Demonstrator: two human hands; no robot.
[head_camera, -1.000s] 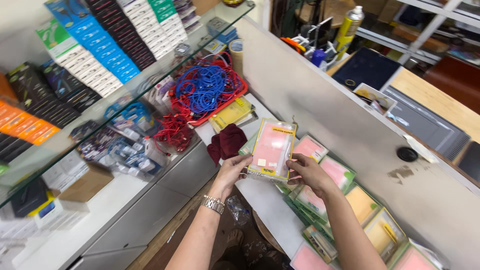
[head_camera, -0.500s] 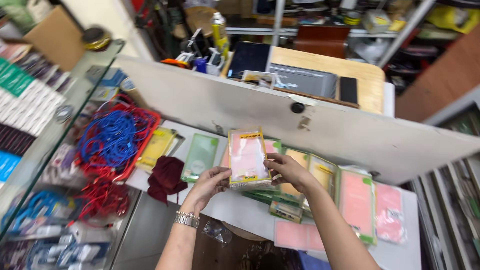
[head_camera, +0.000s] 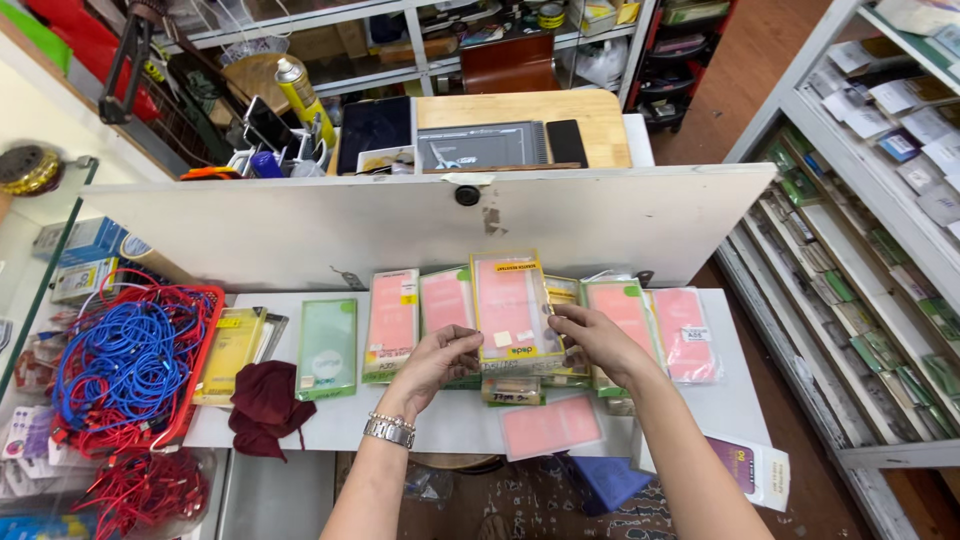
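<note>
At twelve o'clock above the white counter (head_camera: 300, 425) you now hold the pink phone-case pack (head_camera: 512, 308) squarer to view than a second ago; left hand (head_camera: 440, 360) and right hand (head_camera: 598, 338) pinch its lower edges; green pack (head_camera: 327, 348) lies at nine o'clock.

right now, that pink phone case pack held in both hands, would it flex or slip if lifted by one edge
The pink case pack is probably light and fairly stiff: it stays flat between the left hand and right hand. Its glossy clear cover looks slippery. Being flat, it should slide rather than roll on the white counter.
</note>
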